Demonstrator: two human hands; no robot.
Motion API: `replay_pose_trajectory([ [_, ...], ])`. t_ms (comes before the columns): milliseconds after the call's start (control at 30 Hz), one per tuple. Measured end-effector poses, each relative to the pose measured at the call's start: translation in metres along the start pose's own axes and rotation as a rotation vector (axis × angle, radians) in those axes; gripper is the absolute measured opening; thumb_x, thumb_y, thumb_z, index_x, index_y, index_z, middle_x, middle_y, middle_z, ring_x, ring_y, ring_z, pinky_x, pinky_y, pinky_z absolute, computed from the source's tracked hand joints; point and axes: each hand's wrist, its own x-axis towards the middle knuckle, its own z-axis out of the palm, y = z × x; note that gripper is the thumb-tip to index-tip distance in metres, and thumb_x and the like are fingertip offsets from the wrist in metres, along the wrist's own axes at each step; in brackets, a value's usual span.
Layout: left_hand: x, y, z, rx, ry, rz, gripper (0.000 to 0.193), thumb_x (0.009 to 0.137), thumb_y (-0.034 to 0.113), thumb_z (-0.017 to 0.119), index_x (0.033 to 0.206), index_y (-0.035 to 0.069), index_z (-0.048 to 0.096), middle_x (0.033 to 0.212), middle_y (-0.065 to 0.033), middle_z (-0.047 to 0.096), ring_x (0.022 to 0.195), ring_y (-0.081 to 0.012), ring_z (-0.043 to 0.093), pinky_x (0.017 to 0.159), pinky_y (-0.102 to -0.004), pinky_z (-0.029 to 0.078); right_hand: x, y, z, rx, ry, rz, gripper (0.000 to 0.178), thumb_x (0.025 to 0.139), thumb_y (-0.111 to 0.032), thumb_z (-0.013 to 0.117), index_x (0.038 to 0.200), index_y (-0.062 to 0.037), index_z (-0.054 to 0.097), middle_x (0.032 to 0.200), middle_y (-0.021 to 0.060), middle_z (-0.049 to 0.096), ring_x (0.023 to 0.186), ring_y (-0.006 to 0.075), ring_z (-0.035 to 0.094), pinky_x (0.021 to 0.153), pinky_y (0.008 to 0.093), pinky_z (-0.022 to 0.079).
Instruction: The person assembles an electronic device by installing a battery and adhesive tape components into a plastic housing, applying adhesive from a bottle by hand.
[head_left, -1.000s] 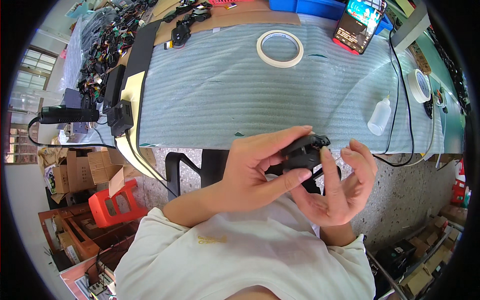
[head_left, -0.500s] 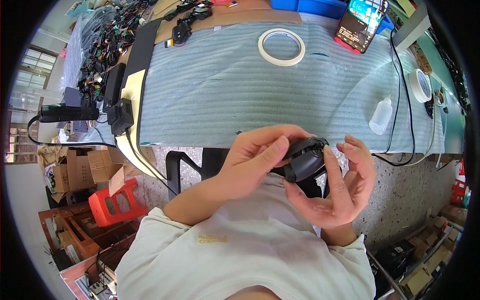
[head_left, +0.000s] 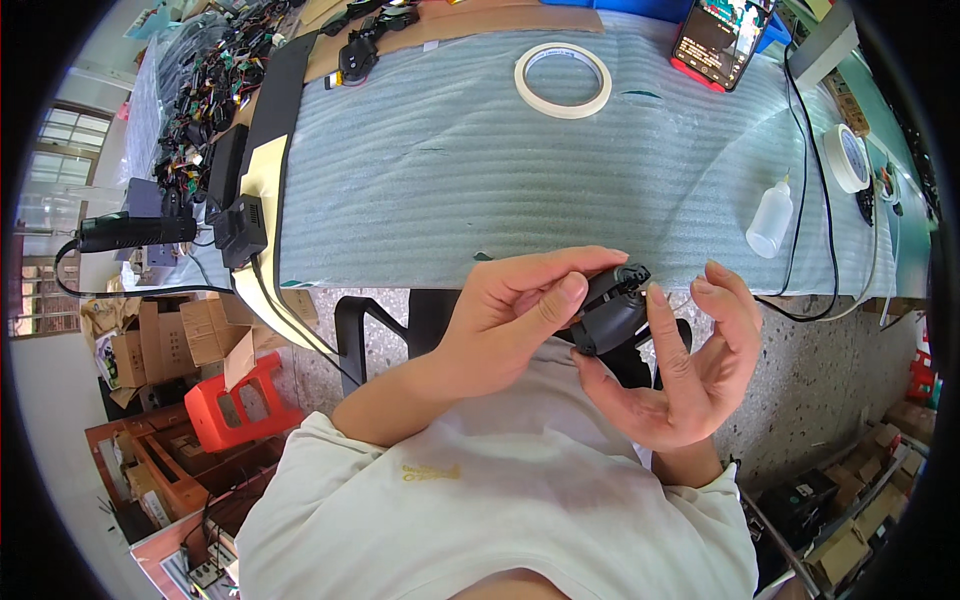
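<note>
A small black drone body [head_left: 613, 325], rounded and smooth with jointed parts at its corners, is held in front of my chest just off the table's near edge. My left hand [head_left: 520, 315] grips it from the left, thumb on top and index finger stretched along its far side. On the other side, my right hand [head_left: 690, 370] pinches it, thumb at the near corner and index fingertip at the far corner. The other right fingers are raised and apart. Part of the drone body is hidden behind my left thumb and fingers.
Foam sheeting [head_left: 440, 180] covers the table. On it are a tape roll [head_left: 523, 98], a dropper bottle [head_left: 770, 220], a propped phone [head_left: 722, 40] and black cables [head_left: 822, 190]. Another black drone [head_left: 357, 60] lies on cardboard. Wired parts [head_left: 215, 100] are heaped at the far left.
The drone body has tilted slightly in my hands, showing its far corner joint differently. My right hand's raised fingers have shifted a little right. The view has moved slightly.
</note>
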Motion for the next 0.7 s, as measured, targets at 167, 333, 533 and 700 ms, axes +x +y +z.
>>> replay_pose_trajectory([
  [167,0.001,0.0,-0.002,0.126,-0.023,0.05,0.032,0.104,0.014,0.046,0.13,-0.003,0.057,0.113,-0.0049,0.064,0.1,-0.0073,0.057,0.084,-0.0225,0.048,0.002,0.001,0.002,-0.003,0.011,-0.001,0.057,0.051,-0.016,0.083,0.105,-0.0006,0.071,0.118,0.0165,0.05,0.104,0.0416,0.056,0.084,0.0483,0.051],
  [333,0.0,-0.003,0.0,-0.021,0.01,0.001,0.033,0.104,0.014,0.046,0.132,-0.001,0.055,0.116,-0.0064,0.064,0.103,-0.0091,0.059,0.086,-0.0244,0.05,0.003,0.001,0.003,0.041,0.03,0.023,0.055,0.049,-0.013,0.081,0.101,-0.0011,0.072,0.114,0.0154,0.053,0.101,0.0405,0.056,0.081,0.0447,0.052],
  [533,0.001,0.001,0.007,-0.084,0.05,-0.066,0.035,0.104,0.017,0.046,0.134,0.0,0.052,0.119,-0.008,0.064,0.107,-0.0115,0.06,0.089,-0.0271,0.051,0.002,0.001,-0.002,0.081,0.016,0.051,0.057,0.049,-0.012,0.082,0.103,-0.0004,0.071,0.115,0.0165,0.052,0.1,0.0406,0.057,0.081,0.0458,0.053],
  [700,0.0,-0.003,0.003,-0.044,0.008,-0.06,0.037,0.104,0.018,0.047,0.134,-0.003,0.052,0.119,-0.008,0.064,0.106,-0.0108,0.059,0.09,-0.0273,0.05,-0.003,0.004,-0.002,0.157,-0.001,0.077,0.065,0.05,-0.014,0.087,0.111,0.0021,0.068,0.122,0.0197,0.048,0.112,0.0407,0.053,0.093,0.0525,0.048],
])
